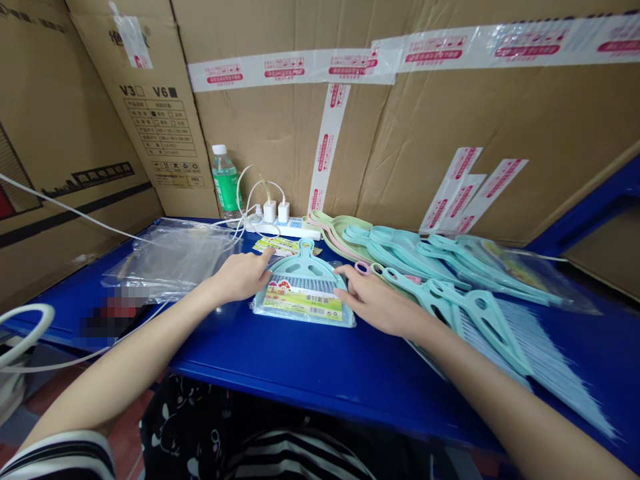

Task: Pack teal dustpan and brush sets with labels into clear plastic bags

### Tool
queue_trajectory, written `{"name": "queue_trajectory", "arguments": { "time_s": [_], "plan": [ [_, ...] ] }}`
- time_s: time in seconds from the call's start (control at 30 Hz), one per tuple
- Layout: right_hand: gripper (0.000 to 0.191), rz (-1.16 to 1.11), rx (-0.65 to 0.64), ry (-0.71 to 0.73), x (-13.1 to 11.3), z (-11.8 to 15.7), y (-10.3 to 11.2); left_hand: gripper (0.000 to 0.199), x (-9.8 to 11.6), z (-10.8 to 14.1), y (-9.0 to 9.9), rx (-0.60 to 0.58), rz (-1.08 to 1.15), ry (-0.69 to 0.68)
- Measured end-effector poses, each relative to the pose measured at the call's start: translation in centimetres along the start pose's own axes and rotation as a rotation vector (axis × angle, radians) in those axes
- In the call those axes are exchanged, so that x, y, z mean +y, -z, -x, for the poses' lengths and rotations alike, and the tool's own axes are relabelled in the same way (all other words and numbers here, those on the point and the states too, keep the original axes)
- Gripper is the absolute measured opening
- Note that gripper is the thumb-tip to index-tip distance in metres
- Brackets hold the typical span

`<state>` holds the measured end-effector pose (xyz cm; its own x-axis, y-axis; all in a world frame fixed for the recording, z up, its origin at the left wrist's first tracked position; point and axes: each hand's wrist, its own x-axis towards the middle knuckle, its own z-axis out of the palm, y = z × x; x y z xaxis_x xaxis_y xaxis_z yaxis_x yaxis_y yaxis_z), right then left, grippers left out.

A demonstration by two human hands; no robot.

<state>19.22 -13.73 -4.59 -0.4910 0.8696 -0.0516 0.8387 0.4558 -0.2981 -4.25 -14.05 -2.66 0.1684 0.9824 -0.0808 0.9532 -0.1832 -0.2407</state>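
A light-blue dustpan and brush set point(300, 269) in clear plastic lies flat on the blue table in front of me, handle pointing away. A printed card with red mushrooms point(305, 300) covers its lower part. At its left edge is my left hand point(243, 275), index finger stretched out and the other fingers curled against the package. My right hand point(375, 300) holds the right edge, thumb on top and index finger bent by the rim. The fingers underneath are hidden. More printed cards point(280, 247) lie just behind the handle.
Loose blue brushes point(500, 327) and stacked dustpans point(395, 247) lie on the right. Clear plastic bags point(175, 257) are on the left. Behind stand a power strip point(285, 229) with chargers and cables, a green-labelled bottle point(226, 180) and tall cardboard point(280, 127).
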Motion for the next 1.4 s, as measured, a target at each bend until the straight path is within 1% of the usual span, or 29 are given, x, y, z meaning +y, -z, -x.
{"name": "queue_trajectory", "arguments": {
  "time_s": [0.1, 0.23, 0.4, 0.5, 0.6, 0.67, 0.73, 0.8, 0.87, 0.97, 1.03, 1.13, 1.23, 1.33, 1.4],
  "plan": [
    [0.04, 0.025, 0.015, -0.047, -0.1, -0.3, -0.4, 0.047, -0.1, -0.1, 0.0, -0.015, 0.017, -0.009],
    [0.046, -0.006, 0.029, -0.03, -0.1, -0.3, -0.5, 0.05, -0.3, -0.1, -0.1, -0.002, 0.086, -0.044],
    [0.043, -0.084, 0.063, -0.031, 0.0, -0.4, -0.2, 0.052, -0.5, -0.1, -0.1, 0.028, 0.125, -0.041],
    [0.039, -0.27, 0.074, -0.042, 0.2, -0.5, -0.2, 0.053, -0.6, 0.0, 0.1, 0.068, 0.134, -0.01],
    [0.038, -0.5, 0.072, -0.013, 0.4, -0.5, -0.2, 0.054, -0.8, 0.0, 0.3, 0.094, 0.149, 0.017],
    [0.042, -0.634, 0.062, -0.008, 0.4, -0.5, -0.2, 0.054, -1.0, 0.0, 0.4, 0.098, 0.151, 0.022],
    [0.051, -0.769, 0.051, -0.018, 0.4, -0.5, -0.2, 0.054, -1.0, 0.0, 0.4, 0.099, 0.14, 0.023],
    [0.055, -0.911, 0.038, -0.042, 0.2, -0.5, -0.2, 0.055, -1.0, 0.0, 0.4, 0.096, 0.131, 0.024],
    [0.055, -1.052, 0.038, -0.09, 0.0, -0.6, -0.2, 0.055, -0.9, 0.1, 0.5, 0.082, 0.134, 0.027],
    [0.05, -1.262, 0.073, -0.168, -0.3, -0.8, -0.3, 0.053, -0.7, 0.1, 0.5, 0.062, 0.157, 0.026],
    [0.046, -1.375, 0.096, -0.196, -0.4, -1.0, -0.3, 0.051, -0.8, 0.0, 0.4, 0.066, 0.186, 0.007],
    [0.042, -1.455, 0.133, -0.216, -0.6, -1.1, -0.3, 0.05, -1.1, -0.3, -0.1, 0.097, 0.223, -0.006],
    [0.043, -1.469, 0.162, -0.223, -0.6, -1.1, -0.2, 0.055, -1.6, -0.9, -0.6, 0.122, 0.211, 0.041],
    [0.045, -1.47, 0.142, -0.207, -0.6, -1.1, -0.1, 0.06, -2.0, -1.5, -1.0, 0.125, 0.229, 0.08],
    [0.046, -1.479, 0.112, -0.177, -0.5, -1.0, 0.0, 0.061, -2.2, -1.9, -1.2, 0.117, 0.306, 0.065]
  ]
}}
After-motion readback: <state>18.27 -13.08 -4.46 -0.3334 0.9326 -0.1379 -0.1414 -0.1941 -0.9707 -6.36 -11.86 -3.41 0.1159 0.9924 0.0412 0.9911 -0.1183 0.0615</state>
